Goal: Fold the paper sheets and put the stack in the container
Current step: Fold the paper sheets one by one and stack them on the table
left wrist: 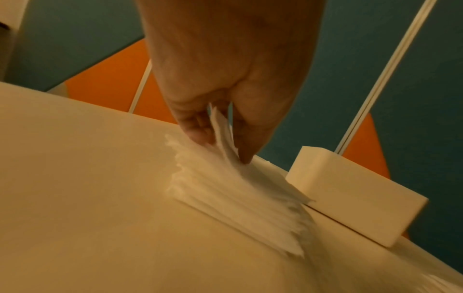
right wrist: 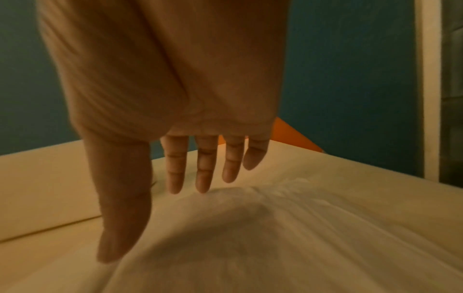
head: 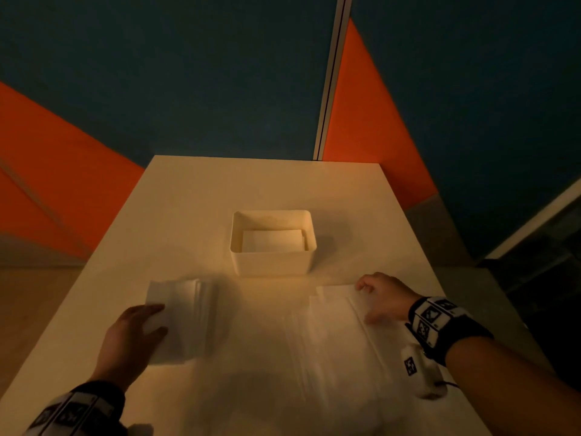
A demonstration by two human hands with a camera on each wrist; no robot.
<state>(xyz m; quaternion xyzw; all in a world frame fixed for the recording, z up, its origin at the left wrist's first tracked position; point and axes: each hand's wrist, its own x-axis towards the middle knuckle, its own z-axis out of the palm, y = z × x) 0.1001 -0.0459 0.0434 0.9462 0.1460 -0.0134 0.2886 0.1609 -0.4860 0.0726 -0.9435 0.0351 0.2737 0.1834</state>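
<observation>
A stack of folded white paper sheets (head: 182,319) (left wrist: 225,190) lies left of centre on the table. My left hand (head: 138,328) (left wrist: 220,138) pinches the near edge of its top sheets between thumb and fingers. A pile of unfolded white sheets (head: 339,338) (right wrist: 300,228) is spread at the right. Over its far right part hovers my right hand (head: 380,297) (right wrist: 200,174), fingers straight and spread, holding nothing. The white container (head: 273,262) (left wrist: 350,190) stands behind, in the middle, with folded paper (head: 272,240) inside.
The cream table (head: 220,190) ends at the blue and orange partition behind it. Its left edge runs close to my left forearm. A wrist camera and cable (head: 424,372) hang under my right forearm near the right edge.
</observation>
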